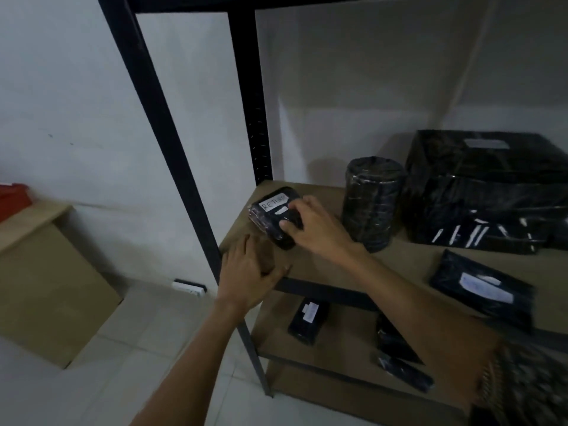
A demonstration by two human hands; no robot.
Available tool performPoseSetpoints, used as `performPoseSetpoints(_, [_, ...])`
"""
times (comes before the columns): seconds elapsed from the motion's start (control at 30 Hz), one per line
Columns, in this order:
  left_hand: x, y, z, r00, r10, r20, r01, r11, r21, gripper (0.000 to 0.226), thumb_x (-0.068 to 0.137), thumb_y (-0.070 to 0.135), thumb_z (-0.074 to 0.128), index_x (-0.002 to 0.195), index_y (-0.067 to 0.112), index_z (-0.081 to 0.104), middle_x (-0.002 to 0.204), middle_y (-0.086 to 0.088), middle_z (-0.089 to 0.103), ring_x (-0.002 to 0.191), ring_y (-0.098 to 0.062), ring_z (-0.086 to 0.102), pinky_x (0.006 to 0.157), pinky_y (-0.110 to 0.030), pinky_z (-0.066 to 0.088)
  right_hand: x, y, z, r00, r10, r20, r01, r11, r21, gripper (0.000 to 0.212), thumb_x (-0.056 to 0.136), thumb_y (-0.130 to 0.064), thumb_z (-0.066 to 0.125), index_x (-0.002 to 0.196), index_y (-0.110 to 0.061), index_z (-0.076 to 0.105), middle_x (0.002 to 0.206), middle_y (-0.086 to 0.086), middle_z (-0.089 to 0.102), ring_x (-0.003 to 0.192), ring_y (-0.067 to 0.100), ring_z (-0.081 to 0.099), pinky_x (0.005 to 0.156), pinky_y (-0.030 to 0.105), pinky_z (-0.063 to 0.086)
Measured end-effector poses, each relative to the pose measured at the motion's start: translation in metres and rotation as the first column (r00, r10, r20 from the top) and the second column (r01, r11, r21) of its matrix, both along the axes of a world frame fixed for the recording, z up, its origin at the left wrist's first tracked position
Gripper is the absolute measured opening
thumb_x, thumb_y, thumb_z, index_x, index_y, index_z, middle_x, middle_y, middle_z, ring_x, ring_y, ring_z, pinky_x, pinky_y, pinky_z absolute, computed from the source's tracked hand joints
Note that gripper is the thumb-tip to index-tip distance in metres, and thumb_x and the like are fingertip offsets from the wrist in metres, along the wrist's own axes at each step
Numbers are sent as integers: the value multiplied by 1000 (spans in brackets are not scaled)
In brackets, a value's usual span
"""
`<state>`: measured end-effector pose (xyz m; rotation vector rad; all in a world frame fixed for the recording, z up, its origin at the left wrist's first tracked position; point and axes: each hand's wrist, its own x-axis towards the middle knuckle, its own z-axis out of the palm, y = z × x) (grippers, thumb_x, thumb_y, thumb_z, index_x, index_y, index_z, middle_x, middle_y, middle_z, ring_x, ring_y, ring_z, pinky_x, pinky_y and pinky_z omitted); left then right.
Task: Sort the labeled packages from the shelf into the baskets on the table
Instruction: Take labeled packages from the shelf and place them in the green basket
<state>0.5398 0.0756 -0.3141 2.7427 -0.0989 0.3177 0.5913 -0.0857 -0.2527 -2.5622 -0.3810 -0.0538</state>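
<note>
- The small black-wrapped package point(271, 219), with a white label reading "RETURN", lay on the shelf board point(408, 259), at the left end of the board and a little behind its front edge.
- The right hand point(310, 226) gripped this package from the right. Its fingers were curled over the top and the thumb pressed on the near side.
- The left hand point(249, 272) rested on the front left corner of the board, just in front of the package. Its fingers were relaxed, nearly straight, and held nothing. Whether they touched the package could not be told because of blur.
- A black-wrapped cylinder point(372, 204) stood upright near the middle of the board.
- A large black-wrapped box point(485, 186) sat at the back right of the board, with a pale label on its top.
- A flat black mailer point(482, 287) with a white label lay at the front right of the board.
- On the lower board point(338, 342), under the shelf board, lay more black packages; one of them point(309, 321) showed a white label.
- On the floor, left of the board, stood a cardboard box point(46, 287), and a white power strip point(189, 287) lay by the wall.
</note>
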Motion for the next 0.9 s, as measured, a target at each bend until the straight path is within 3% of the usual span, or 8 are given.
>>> performPoseSetpoints(0.13, [10, 8, -21, 995, -15, -103, 20, 999, 51, 111, 72, 85, 12, 151, 7, 15, 159, -12, 13, 148, -22, 8, 118, -37, 5, 45, 22, -1, 982, -162, -98, 166, 986, 30, 74, 83, -47, 64, 143, -17, 30, 147, 11, 31, 134, 33, 35, 109, 46, 34])
performPoseSetpoints(0.23, [8, 4, -25, 997, -8, -79, 14, 997, 73, 110, 73, 85, 9, 152, 8, 4, 161, -12, 1, 148, -20, -4, 116, -34, -7, 68, 17, 3, 900, -254, -355, 294, 954, 62, 118, 49, -64, 81, 140, -6, 35, 141, 12, 46, 126, 30, 47, 105, 42, 40])
performPoseSetpoints(0.27, [12, 10, -27, 997, -20, -81, 26, 997, 78, 109, 75, 85, 10, 152, 8, 3, 161, -12, 0, 148, -21, -5, 116, -34, -8, 76, 20, 3, 867, -268, -420, 340, 935, 105, 122, 36, -65, 84, 135, -5, 44, 133, 10, 54, 118, 27, 54, 100, 39, 45])
performPoseSetpoints(0.37, [14, 12, -28, 996, -37, -84, 45, 994, 96, 106, 78, 83, 12, 152, 8, 2, 161, -12, -2, 148, -20, -8, 116, -33, -11, 79, 13, -4, 822, -195, -535, 376, 891, 253, 102, 29, -52, 92, 116, -7, 63, 113, 5, 67, 101, 23, 65, 94, 36, 50])
performPoseSetpoints(0.47, [13, 13, -31, 997, -35, -70, 42, 994, 96, 107, 78, 84, 10, 152, 7, 4, 161, -12, 0, 148, -22, -6, 116, -34, -10, 82, 7, -25, 868, -149, -474, 376, 820, 432, 112, 10, -57, 91, 111, -14, 67, 106, 0, 72, 97, 16, 68, 94, 37, 52])
performPoseSetpoints(0.57, [15, 13, -33, 998, -38, -50, 43, 993, 111, 107, 78, 83, 11, 152, 5, 7, 160, -15, 4, 148, -24, -2, 117, -35, -7, 72, 6, -44, 937, -176, -301, 332, 715, 615, 120, 23, -49, 95, 126, -8, 48, 117, 0, 66, 107, 13, 63, 97, 37, 50])
performPoseSetpoints(0.67, [14, 12, -34, 999, -37, -30, 40, 994, 102, 110, 75, 84, 8, 151, 4, 11, 159, -16, 8, 148, -25, 2, 118, -35, -3, 45, 10, -36, 949, -219, -227, 315, 693, 649, 108, 49, -24, 94, 134, -4, 30, 123, 1, 56, 114, 14, 56, 100, 30, 46])
performPoseSetpoints(0.9, [14, 13, -34, 998, -55, -30, 57, 994, 94, 110, 75, 83, 7, 151, 3, 11, 159, -17, 8, 148, -25, 0, 121, -39, -1, 46, 8, -39, 956, -209, -206, 293, 719, 630, 95, 66, -12, 85, 139, -6, 24, 128, 4, 50, 119, 18, 50, 102, 30, 42])
